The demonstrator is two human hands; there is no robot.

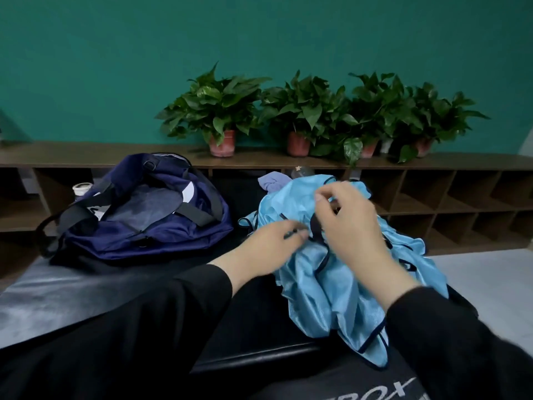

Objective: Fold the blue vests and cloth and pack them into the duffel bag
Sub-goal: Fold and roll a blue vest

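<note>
My left hand (271, 249) and right hand (346, 223) both pinch the blue vests (317, 284), duffel bag (144, 215) at nine o'clock.

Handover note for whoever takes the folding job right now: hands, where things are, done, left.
Left hand: pinches the dark trim of the vests.
Right hand: fingers curled on the same pile, gripping cloth near the top.
Vests: crumpled light blue heap on the dark bench, right of the duffel bag; none looks folded.
Cloth: purple-blue, bunched behind the vests, untouched.
Duffel bag: navy, at left on the bench, top open; no vest visible inside.
Done: nothing packed, as far as can be seen.
Left: separate and fold each vest, fold the cloth, pack all into the bag.
</note>
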